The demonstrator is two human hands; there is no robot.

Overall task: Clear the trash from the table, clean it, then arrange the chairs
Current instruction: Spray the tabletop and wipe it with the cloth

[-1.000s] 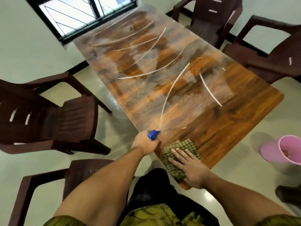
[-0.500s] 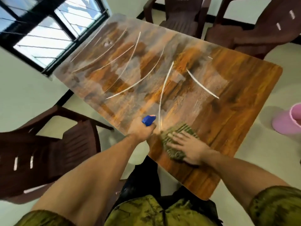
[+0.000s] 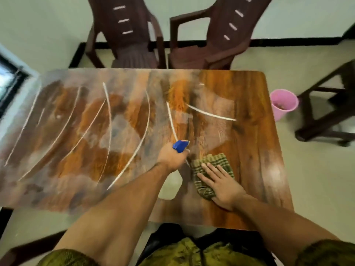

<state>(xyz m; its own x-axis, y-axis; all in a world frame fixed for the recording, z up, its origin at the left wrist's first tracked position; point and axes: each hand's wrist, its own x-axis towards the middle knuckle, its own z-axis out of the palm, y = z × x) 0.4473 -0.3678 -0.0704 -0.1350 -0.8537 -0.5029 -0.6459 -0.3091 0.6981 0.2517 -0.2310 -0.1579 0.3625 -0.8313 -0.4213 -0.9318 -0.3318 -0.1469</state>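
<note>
A glossy wooden table (image 3: 259, 143) fills the middle of the view, streaked with several thin white lines of cleaner (image 3: 210, 113). My left hand (image 3: 170, 157) grips a spray bottle with a blue nozzle (image 3: 180, 145), its pale body hanging under my wrist over the near part of the table. My right hand (image 3: 221, 186) lies flat, fingers spread, pressing a green checked cloth (image 3: 210, 164) onto the tabletop just right of the bottle.
Two dark brown plastic chairs (image 3: 132, 35) (image 3: 215, 47) stand at the far side of the table. A pink bin (image 3: 283, 103) sits on the floor to the right, beside a dark stool or chair frame (image 3: 330, 112). A window (image 3: 7, 87) is at left.
The view has swung round so the table now lies across it. My right hand with the cloth has slid further onto the tabletop; my left hand still holds the bottle beside it.
</note>
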